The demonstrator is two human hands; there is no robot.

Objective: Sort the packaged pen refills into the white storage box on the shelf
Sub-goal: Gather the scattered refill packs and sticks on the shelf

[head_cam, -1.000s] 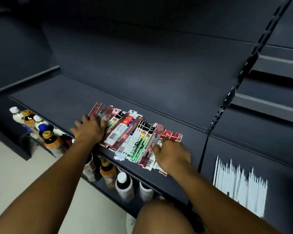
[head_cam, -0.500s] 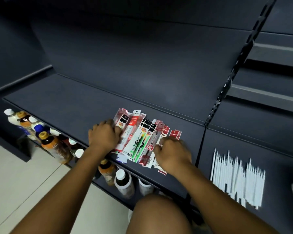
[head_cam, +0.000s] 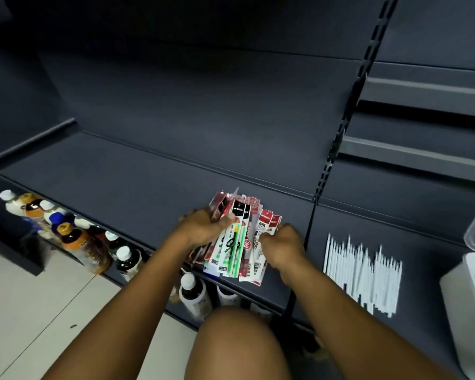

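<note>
Refill packets between left hand and right hand (on dark shelf).

Left hand and right hand grip refill packs.

The dark shelf carries bunched packaged pen refills; a row of white sticks; a white storage box.
</note>
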